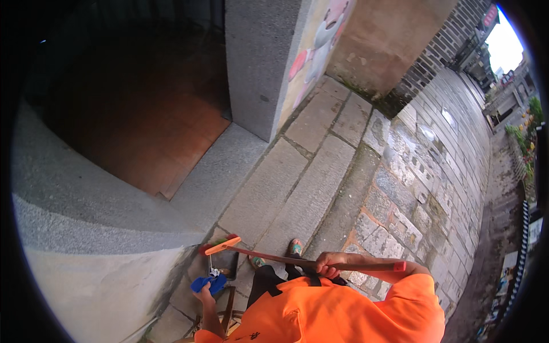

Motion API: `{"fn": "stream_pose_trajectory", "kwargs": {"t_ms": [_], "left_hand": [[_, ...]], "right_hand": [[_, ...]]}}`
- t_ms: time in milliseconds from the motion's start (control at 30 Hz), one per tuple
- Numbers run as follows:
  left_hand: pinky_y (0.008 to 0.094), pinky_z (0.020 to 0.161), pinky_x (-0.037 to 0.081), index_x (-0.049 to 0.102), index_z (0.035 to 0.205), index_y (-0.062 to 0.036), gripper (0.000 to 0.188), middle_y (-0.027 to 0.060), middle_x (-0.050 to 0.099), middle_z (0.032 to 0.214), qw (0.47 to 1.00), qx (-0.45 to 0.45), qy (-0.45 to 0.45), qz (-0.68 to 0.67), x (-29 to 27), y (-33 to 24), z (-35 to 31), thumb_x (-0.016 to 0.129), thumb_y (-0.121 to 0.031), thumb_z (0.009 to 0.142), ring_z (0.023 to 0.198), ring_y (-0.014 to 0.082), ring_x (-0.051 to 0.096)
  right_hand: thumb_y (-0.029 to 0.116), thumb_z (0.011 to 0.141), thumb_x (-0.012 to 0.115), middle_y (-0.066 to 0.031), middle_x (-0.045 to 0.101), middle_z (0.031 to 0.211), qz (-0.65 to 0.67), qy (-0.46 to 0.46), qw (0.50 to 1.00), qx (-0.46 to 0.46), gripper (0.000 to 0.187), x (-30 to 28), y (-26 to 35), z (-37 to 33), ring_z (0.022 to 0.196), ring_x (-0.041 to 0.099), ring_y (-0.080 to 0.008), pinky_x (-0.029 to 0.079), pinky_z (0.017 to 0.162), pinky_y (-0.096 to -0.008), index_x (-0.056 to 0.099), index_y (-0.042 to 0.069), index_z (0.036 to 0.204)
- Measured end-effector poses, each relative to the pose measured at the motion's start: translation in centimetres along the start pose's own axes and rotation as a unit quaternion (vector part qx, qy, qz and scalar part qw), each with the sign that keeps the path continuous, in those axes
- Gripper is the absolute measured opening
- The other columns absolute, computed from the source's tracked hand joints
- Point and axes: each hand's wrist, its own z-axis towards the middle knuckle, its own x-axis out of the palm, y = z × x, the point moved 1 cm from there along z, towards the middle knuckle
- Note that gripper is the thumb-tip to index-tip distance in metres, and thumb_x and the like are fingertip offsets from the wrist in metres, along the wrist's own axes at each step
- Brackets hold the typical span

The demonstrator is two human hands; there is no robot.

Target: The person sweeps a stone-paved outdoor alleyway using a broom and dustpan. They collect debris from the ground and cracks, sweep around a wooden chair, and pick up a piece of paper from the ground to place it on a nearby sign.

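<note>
A broom (pixel 274 257) with a long red-brown handle lies across in front of me. My right hand (pixel 329 265) is closed around the handle, whose red end sticks out to the right. At the left is its orange head (pixel 223 246), with red and green bristles showing at the edges. Just below the head, my left hand (pixel 203 294) is closed on a blue, cloth-like thing (pixel 209 284). A thin metal rod (pixel 210 264) runs between this blue thing and the broom head; where it joins either one is unclear. A dark, pan-like shape (pixel 230 264) sits beside it, partly hidden.
Beside my left arm is a wooden frame (pixel 227 306), partly cut off. A grey stone wall (pixel 103 268) and a doorway with a reddish-brown floor (pixel 171 143) stand on the left. Stone slabs (pixel 311 183) step down to wet paving (pixel 423 188) on the right.
</note>
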Motion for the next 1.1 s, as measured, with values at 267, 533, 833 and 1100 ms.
{"fn": "stream_pose_trajectory", "kwargs": {"t_ms": [267,533,833,1100], "left_hand": [[0.0338,0.073,0.047,0.051,0.104,-0.0002,0.059,0.0098,0.058,0.094,0.995,-0.023,-0.094,0.030,6.7,-1.9,-3.2,0.072,0.005,0.049,0.082,0.0218,0.057],[0.0326,0.064,0.049,0.057,0.092,0.0006,0.045,0.0104,0.061,0.085,0.994,0.033,-0.043,0.099,16.8,-7.1,-8.3,0.073,0.001,0.051,0.071,0.0206,0.060],[0.0337,0.064,0.049,0.050,0.095,0.0037,0.049,0.0124,0.059,0.078,0.990,0.071,0.088,0.084,29.3,-9.3,-9.8,0.074,0.000,0.053,0.068,0.0229,0.058],[0.0351,0.066,0.050,0.038,0.112,0.0028,0.066,0.0149,0.056,0.095,0.960,0.016,0.248,0.125,41.0,-11.9,-11.1,0.071,0.006,0.056,0.072,0.0228,0.058]], "right_hand": [[0.018,0.081,0.044,0.0046,0.028,0.046,0.199,-0.018,0.974,-0.108,0.031,-6.0,0.3,-4.2,0.036,0.029,-0.0094,0.020,0.034,-0.0241,0.031,0.017,0.054],[0.016,0.079,0.041,0.0052,0.033,0.048,0.192,-0.098,0.943,-0.253,0.026,-13.5,-0.6,-11.2,0.037,0.031,-0.0074,0.022,0.033,-0.0231,0.032,0.016,0.055],[0.015,0.078,0.045,0.0036,0.036,0.047,0.310,-0.078,0.877,-0.359,0.024,-19.2,-3.2,-15.0,0.038,0.035,-0.0075,0.022,0.033,-0.0223,0.035,0.016,0.056],[0.015,0.080,0.046,0.0023,0.040,0.051,0.391,0.017,0.831,-0.396,0.024,-20.5,-1.9,-13.8,0.041,0.040,-0.0099,0.027,0.035,-0.0226,0.039,0.012,0.058]]}}
